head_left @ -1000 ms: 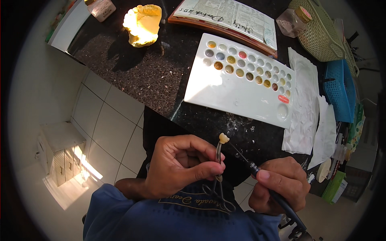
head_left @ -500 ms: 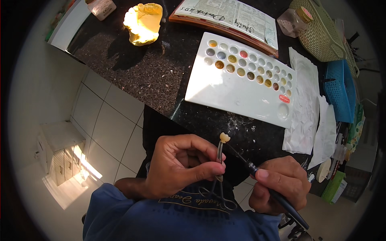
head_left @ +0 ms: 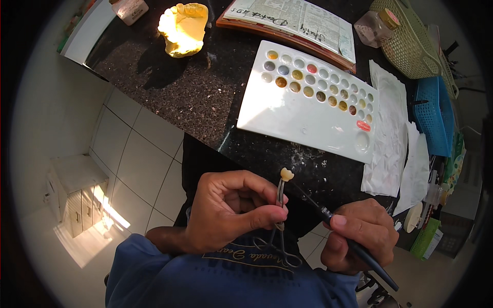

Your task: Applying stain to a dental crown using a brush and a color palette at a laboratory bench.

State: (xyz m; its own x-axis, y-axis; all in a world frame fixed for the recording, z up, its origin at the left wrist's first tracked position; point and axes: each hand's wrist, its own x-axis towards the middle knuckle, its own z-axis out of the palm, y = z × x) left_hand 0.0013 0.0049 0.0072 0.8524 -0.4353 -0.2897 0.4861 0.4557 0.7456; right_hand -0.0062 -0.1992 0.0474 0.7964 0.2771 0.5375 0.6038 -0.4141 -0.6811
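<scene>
Left hand (head_left: 221, 215) pinching a clamp (head_left: 281, 194) with a tooth-shaped piece (head_left: 287, 175) at its tip; right hand (head_left: 364, 233) gripping a slim tool (head_left: 374, 267).

Left to right: yellow dental cast (head_left: 183, 31) on the dark surface (head_left: 174, 97). Left forearm enters from lower left; thumb and index finger press the clamp between them, remaining fingers curled inward. Clamp near upright, ring handles hanging below the hand, in front of the blue shirt (head_left: 205, 282). Cream tooth-shaped piece sits just above the left fingertips, raised off the surface. White palette (head_left: 303, 126) lies beyond, several wells coloured. Right hand: thumb and fingers pinched around the dark tool, knuckles outward, handle end protruding at lower right; thin tip directed up and left, near the piece, contact indeterminable. White paper (head_left: 385, 138) lies right of the palette.
</scene>
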